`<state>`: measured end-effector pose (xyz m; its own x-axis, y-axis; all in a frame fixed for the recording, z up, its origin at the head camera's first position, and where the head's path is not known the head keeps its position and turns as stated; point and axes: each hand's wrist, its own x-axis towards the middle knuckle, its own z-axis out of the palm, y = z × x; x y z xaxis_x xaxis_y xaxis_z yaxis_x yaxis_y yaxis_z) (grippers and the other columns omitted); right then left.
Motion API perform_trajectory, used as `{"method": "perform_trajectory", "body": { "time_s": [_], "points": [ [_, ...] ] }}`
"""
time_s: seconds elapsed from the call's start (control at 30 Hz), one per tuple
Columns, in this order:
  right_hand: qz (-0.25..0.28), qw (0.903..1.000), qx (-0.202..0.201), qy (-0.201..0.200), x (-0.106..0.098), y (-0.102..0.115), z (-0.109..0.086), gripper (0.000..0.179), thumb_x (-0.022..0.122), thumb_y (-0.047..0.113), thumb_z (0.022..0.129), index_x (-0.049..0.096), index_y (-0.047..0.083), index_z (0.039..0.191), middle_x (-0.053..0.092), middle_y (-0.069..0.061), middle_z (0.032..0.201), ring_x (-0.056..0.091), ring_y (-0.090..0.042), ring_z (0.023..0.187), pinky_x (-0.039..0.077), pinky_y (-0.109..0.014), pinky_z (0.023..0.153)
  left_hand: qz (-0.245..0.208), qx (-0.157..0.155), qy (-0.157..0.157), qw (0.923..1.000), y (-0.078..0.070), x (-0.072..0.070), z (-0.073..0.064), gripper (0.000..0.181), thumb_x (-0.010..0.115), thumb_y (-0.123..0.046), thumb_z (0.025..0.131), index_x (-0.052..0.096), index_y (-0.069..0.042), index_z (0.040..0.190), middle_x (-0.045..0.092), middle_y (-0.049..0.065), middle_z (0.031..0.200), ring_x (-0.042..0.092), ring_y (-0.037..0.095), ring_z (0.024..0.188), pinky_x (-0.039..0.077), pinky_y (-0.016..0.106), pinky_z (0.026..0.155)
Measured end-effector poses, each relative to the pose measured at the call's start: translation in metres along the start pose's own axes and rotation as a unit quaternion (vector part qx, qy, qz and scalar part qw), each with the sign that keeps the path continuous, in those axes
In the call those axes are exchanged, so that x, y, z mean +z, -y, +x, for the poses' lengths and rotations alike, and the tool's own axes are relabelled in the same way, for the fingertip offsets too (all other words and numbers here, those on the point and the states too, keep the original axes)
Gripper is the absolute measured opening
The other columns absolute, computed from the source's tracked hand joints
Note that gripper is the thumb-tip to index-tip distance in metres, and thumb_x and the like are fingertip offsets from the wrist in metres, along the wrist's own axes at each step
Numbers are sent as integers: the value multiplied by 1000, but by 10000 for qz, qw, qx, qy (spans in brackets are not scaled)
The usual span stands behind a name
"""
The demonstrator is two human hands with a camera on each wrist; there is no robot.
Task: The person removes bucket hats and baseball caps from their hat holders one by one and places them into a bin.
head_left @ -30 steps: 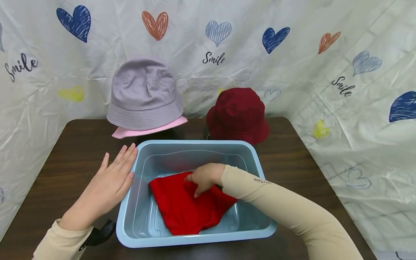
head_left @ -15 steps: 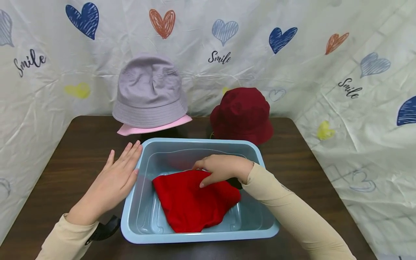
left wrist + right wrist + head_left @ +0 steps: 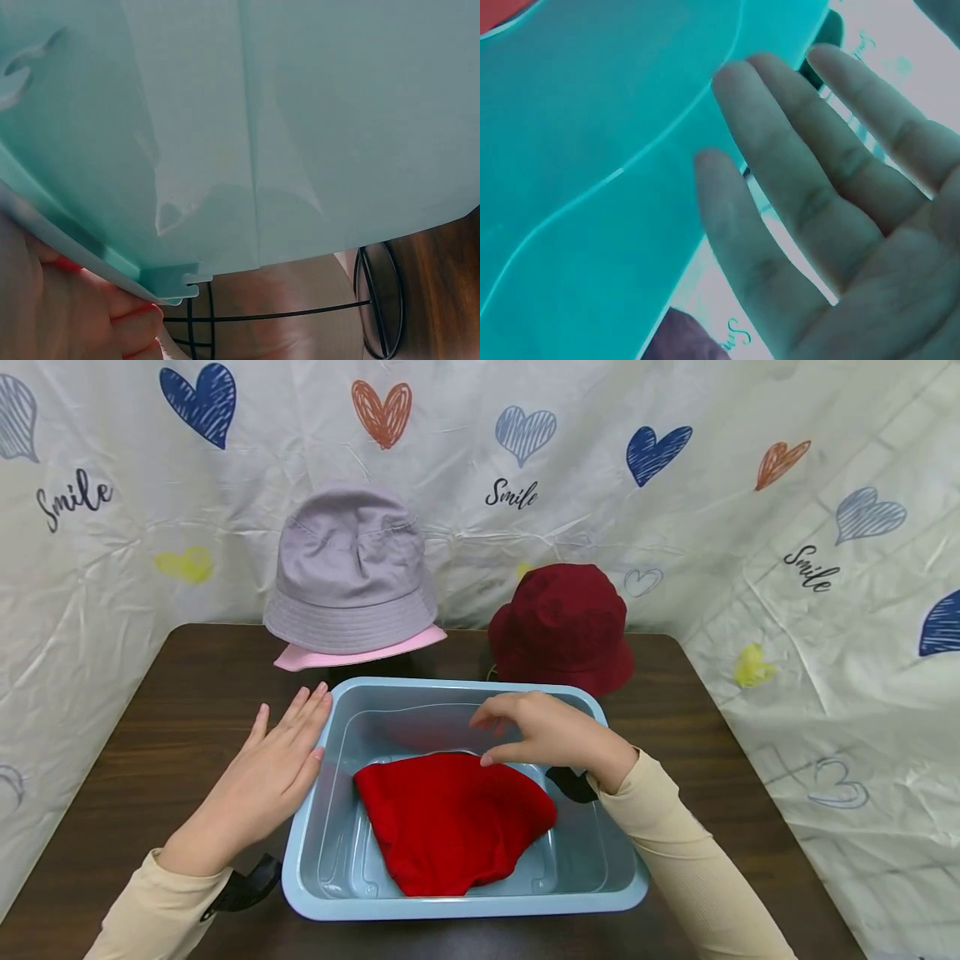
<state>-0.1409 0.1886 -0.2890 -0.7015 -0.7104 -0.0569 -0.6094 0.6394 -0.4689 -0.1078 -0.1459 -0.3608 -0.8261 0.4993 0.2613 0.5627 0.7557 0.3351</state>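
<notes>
Dark tabletop (image 3: 667, 743), right grip (image 3: 551, 731) palm-down

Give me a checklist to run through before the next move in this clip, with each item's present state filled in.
1. Red fabric item inside the blue basin: ok, it lies on the bottom.
2. Left hand at the basin: ok, it lies against the left rim.
3. Right hand unloaded: ok, it holds nothing.
4. Space over the basin free: not ok, the right hand reaches over it.
5. Right hand apart from the red fabric item: cannot tell, they look very close.
6. Maroon hat apart from the basin: cannot tell, the far rim overlaps it in view.
</notes>
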Motion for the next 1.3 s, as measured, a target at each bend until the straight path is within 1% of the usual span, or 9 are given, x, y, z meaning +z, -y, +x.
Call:
{"method": "perform_trajectory", "body": {
  "time_s": [0.1, 0.17, 0.23, 0.4, 0.6, 0.73, 1.0, 1.17, 1.3],
  "points": [
    [-1, 9989, 0, -461, -3, -3, -4, 36, 77, 22, 80, 65, 6, 110, 65, -2, 105, 62, -18, 92, 51, -32, 81, -3, -15, 51, 10000, 0, 0, 0, 63, 46, -22, 96, 20, -2, 149, 21, 16, 154, 13, 33, 142, 0, 57, 110],
    [96, 9971, 111, -753, -5, -4, -7, 36, 78, 20, 79, 65, 6, 110, 66, -3, 105, 62, -18, 92, 51, -32, 81, -1, -19, 58, 10000, 0, 0, 1, 63, 46, -22, 96, 20, -2, 149, 21, 16, 154, 14, 33, 142, 0, 57, 110],
    [279, 9941, 225, -1020, -7, -5, -9, 36, 78, 17, 78, 64, 4, 109, 66, -5, 104, 62, -20, 91, 51, -34, 82, 14, -9, 36, 10000, 0, 0, 1, 63, 46, -22, 96, 21, -1, 149, 21, 16, 154, 14, 33, 142, 1, 57, 110],
    [541, 9858, 474, -1517, -13, -8, -14, 37, 77, 12, 78, 63, 2, 110, 65, -9, 105, 63, -23, 90, 50, -40, 84, 13, 11, -16, 10000, 1, 1, 0, 62, 46, -21, 96, 22, -1, 149, 22, 17, 153, 14, 32, 142, 1, 58, 110],
    [511, 9793, 793, -1790, -19, -12, -17, 39, 77, 13, 79, 62, 5, 114, 64, -7, 107, 61, -20, 93, 49, -40, 87, -23, -7, 18, 10000, 1, 1, 0, 62, 45, -22, 96, 20, -2, 149, 21, 16, 154, 13, 32, 142, 1, 58, 110],
    [591, 9745, 970, -1936, -22, -16, -19, 40, 77, 13, 79, 62, 5, 115, 64, -6, 107, 60, -19, 92, 49, -39, 86, -36, 31, -1, 10000, 1, 1, 0, 62, 45, -22, 96, 20, -2, 149, 21, 16, 154, 13, 32, 142, 1, 58, 110],
    [675, 9637, 1093, -2341, -26, -26, -21, 37, 76, 13, 80, 63, 4, 113, 65, -6, 107, 61, -22, 90, 50, -37, 81, -57, 43, -48, 10000, 2, 2, 0, 62, 46, -21, 96, 21, -2, 149, 21, 16, 154, 14, 33, 142, 2, 58, 110],
    [700, 9541, 1236, -2635, -27, -31, -23, 37, 76, 13, 80, 63, 3, 113, 65, -10, 108, 62, -22, 90, 50, -38, 79, -84, 24, -18, 10000, 2, 2, 0, 62, 46, -21, 96, 20, -2, 149, 21, 16, 154, 14, 32, 142, 2, 58, 110],
    [647, 9483, 1236, -2850, -30, -35, -25, 37, 75, 11, 81, 61, 0, 114, 64, -13, 110, 62, -23, 90, 50, -40, 79, -105, 43, -32, 9999, 3, 3, 0, 63, 46, -21, 96, 20, -2, 150, 20, 16, 154, 14, 33, 142, 1, 58, 110]
  ]
}}
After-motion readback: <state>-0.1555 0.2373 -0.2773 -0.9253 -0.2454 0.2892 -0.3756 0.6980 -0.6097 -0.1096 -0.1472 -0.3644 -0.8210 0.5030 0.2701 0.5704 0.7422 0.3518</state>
